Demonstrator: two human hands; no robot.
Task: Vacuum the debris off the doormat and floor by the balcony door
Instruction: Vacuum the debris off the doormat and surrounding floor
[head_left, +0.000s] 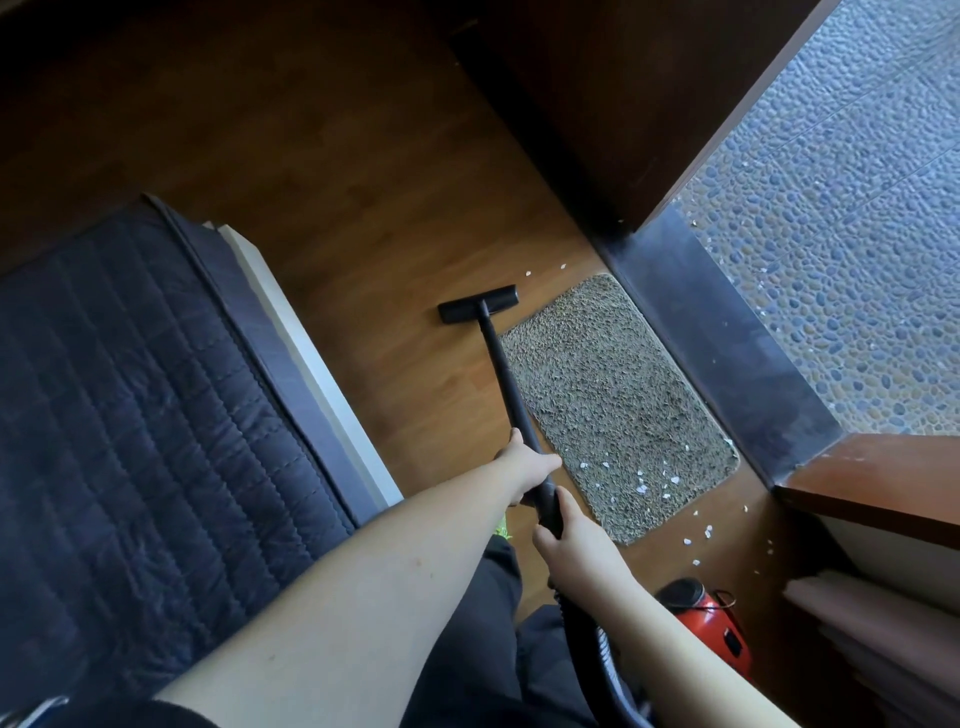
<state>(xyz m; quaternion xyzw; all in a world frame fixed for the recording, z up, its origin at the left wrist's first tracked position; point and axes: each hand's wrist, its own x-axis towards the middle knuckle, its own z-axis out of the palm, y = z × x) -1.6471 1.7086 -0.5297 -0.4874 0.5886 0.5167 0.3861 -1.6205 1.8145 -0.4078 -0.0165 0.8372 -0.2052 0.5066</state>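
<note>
Floor (363, 218): brown wood, filling the middle of the view, running up to a dark doorsill on the right.
Balcony (857, 234): pebbled grey-blue paving lay beyond the sill, at the upper right.
Bed (145, 415): a dark quilted cover lay on it, at the left, with a white edge facing the floor.
Doormat (618, 405): grey, shaggy and oblong, it lay flat on the floor with its long side just beside the sill.
Vacuum (711, 629): a red and black body sat on the floor at the lower right, near the person's right arm.
Wand (506, 379): a black tube ran from both hands up along the mat's left edge.
Head (479, 304): a black bar lay on bare floor, just beside the mat's far left corner.
Left hand (524, 467): its fingers were wrapped round the wand, higher up.
Right hand (571, 540): its fingers gripped the wand's near end, close behind the left.
Debris (670, 480): small white bits were scattered on the mat's near end, on the floor beside that end, and a few past the far end.
</note>
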